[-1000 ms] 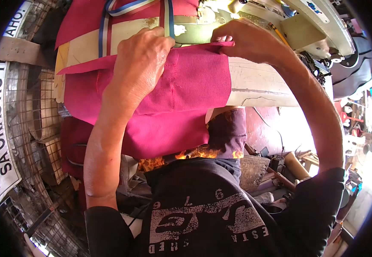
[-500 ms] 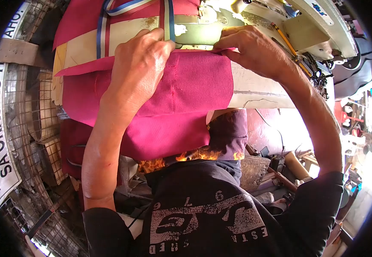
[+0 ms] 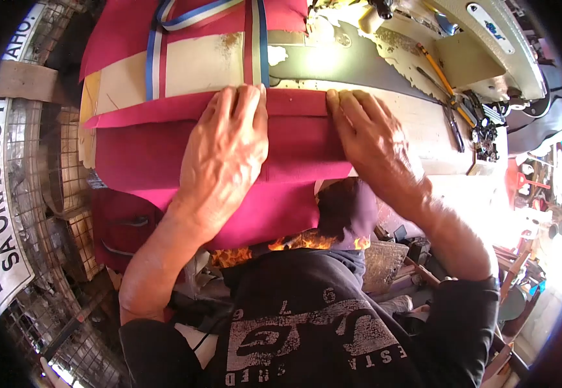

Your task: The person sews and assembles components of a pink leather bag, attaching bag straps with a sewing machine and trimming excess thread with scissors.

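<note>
A piece of magenta-red cloth (image 3: 307, 145) lies over the near edge of a pale work table, its top edge turned over into a narrow fold. My left hand (image 3: 229, 139) grips this fold near its middle, fingers bent over it and the thumb hidden. At the fold's right end, my right hand (image 3: 374, 132) has its fingertips closed on the cloth, its thumb out of sight. Just beyond my left fingers, a strap striped in blue, white and red (image 3: 255, 48) loops across another red cloth piece (image 3: 210, 29).
A pale sewing machine (image 3: 510, 64) stands at the upper right, with a lit patch on the worn table (image 3: 416, 123) beside it. A yellow-handled tool (image 3: 436, 68) and dark small tools (image 3: 455, 126) lie right of my right hand. Wire mesh (image 3: 67, 165) borders the left.
Both hands have moved down towards me, and the cloth's top edge is now folded over. My right hand has turned from a raised pinch to lying over the fold's end.
</note>
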The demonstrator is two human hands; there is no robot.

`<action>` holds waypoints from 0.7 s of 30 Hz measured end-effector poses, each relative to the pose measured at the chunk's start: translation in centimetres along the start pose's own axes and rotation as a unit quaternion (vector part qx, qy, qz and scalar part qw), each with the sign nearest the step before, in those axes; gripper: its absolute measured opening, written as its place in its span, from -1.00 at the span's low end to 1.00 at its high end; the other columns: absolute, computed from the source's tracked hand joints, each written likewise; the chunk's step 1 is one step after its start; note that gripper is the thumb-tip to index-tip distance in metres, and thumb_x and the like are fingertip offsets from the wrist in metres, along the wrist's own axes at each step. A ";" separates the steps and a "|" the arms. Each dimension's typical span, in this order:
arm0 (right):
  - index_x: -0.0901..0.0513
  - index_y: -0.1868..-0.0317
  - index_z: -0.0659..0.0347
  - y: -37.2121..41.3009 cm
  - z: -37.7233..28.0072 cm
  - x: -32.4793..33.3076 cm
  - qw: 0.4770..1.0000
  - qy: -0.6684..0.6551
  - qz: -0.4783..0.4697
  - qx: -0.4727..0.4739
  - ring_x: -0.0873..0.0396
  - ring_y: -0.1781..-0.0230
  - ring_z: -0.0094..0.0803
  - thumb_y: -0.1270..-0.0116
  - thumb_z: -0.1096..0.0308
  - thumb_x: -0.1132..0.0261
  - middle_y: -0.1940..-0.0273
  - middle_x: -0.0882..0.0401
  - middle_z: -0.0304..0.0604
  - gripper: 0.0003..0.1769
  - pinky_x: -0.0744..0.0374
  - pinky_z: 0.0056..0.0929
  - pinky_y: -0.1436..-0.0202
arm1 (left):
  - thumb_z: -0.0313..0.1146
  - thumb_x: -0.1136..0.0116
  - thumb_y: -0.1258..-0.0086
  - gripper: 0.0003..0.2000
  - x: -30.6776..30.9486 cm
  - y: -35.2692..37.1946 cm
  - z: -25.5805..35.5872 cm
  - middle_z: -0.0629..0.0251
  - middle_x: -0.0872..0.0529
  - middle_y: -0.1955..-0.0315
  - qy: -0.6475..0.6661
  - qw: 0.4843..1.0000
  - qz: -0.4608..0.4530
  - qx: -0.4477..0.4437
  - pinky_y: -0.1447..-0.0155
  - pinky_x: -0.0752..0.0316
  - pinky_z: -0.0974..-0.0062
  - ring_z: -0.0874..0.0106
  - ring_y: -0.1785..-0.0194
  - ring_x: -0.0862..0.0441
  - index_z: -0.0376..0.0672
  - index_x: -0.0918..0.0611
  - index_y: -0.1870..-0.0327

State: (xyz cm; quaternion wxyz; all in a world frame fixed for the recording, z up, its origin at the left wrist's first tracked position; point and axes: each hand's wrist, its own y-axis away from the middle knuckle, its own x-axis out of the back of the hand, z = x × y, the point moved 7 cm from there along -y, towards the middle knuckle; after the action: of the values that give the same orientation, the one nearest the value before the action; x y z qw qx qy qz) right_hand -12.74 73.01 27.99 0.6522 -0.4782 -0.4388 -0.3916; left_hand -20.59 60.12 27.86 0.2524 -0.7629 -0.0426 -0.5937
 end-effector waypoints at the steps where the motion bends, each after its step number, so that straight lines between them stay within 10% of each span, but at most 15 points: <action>1: -0.64 -0.14 0.46 -0.1 -0.2 0.3 0.999 -0.015 -0.019 -0.025 -0.58 -0.09 -0.13 -0.17 0.47 -0.31 -0.01 -0.56 0.09 -0.51 -0.63 -0.25 -0.24 | -0.38 -0.30 -0.29 -0.53 -0.5 0.2 0.0 0.13 -0.52 0.01 -0.001 0.999 -0.048 0.008 -0.28 -0.64 0.40 0.25 -0.10 -0.56 -0.50 -0.64 -0.19; 6: -0.48 -0.37 0.49 -0.7 -1.2 0.6 0.989 -0.055 -0.056 -0.122 -0.55 -0.16 0.07 -0.24 0.53 -0.25 -0.11 -0.54 0.26 -0.36 -0.59 -0.11 -0.33 | -0.21 -0.26 -0.38 -0.41 -0.3 0.2 0.5 -0.02 -0.51 -0.19 0.097 0.992 -0.044 0.072 -0.47 -0.49 0.21 0.09 -0.26 -0.51 -0.52 -0.57 -0.30; 11: -0.37 -0.60 0.13 -1.5 -2.4 -0.7 0.973 -0.070 -0.099 -0.196 -0.48 -0.30 0.35 -0.43 0.36 -0.18 -0.20 -0.47 0.52 -0.30 -0.46 0.16 -0.46 | -0.12 -0.19 -0.48 -0.38 -0.5 0.4 1.2 -0.11 -0.49 -0.19 0.070 0.992 -0.077 0.068 -0.54 -0.38 -0.01 -0.07 -0.36 -0.44 -0.33 -0.48 -0.46; 21: -0.48 -0.50 0.17 -0.8 -2.0 -0.7 0.956 -0.106 -0.062 -0.265 -0.47 -0.35 0.26 -0.39 0.40 -0.17 -0.24 -0.48 0.35 -0.36 -0.42 0.14 -0.49 | -0.23 -0.29 -0.37 -0.42 -0.6 -0.5 1.3 -0.12 -0.51 -0.18 0.082 0.987 -0.092 0.099 -0.52 -0.42 -0.06 -0.11 -0.34 -0.48 -0.35 -0.54 -0.36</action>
State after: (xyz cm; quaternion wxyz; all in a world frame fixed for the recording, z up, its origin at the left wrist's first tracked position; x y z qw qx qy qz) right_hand -13.29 70.93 27.26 0.4258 -0.6446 -0.4149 -0.4806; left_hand -19.82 61.27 27.28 0.2733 -0.6760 -0.1502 -0.6676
